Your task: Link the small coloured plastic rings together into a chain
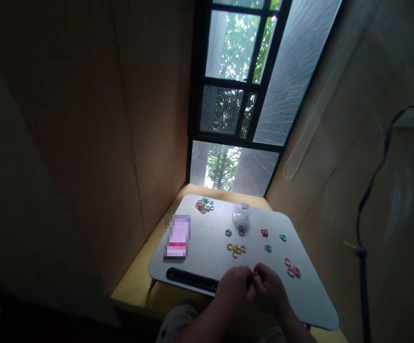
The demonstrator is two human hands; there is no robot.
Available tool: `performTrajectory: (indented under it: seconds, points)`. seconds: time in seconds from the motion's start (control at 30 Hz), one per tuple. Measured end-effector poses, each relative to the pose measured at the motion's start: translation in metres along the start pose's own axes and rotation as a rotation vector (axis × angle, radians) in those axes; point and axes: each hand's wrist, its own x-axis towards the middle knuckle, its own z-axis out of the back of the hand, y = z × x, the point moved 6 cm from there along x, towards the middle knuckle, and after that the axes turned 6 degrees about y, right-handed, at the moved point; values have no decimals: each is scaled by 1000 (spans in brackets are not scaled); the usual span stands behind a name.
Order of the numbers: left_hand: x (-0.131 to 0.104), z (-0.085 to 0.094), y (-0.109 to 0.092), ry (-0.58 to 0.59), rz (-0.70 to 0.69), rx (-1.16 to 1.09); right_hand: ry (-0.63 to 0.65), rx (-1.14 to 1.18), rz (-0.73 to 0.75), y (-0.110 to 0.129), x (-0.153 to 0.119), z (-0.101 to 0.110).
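Both hands meet over the front edge of the white folding table (207,238). My left hand (236,282) is closed, its fingertips against the other hand, and what it holds is hidden. Fingers of my right hand (267,286) pinch around a small dark ring-like item (257,274) too small to make out. Beyond the hands lie yellow rings (236,249), blue rings (267,248), purple rings (241,231), red rings (264,233) and green rings (283,237). Pink rings (292,269) are to the right. A mixed pile of rings (204,205) sits at the back left.
A clear round container (242,215) stands near the table's back edge. A blurred-out phone-like object (178,237) lies at the left, above a black slot (191,279). Walls flank the table, a window (228,109) is behind, and a dark cable (362,252) hangs at the right.
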Motion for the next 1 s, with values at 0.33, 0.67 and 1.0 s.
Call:
performTrajectory:
  seconds: [0.33,0.67,1.0]
  points:
    - [0,-5,-1,-25,33,93,-18,47,30,-1,1,2]
    - [2,-4,-4,-27,40,71,-32,98,3,4,-2,7]
    - [0,-3,-7,-27,32,60,-29,131,-15,1,-1,6]
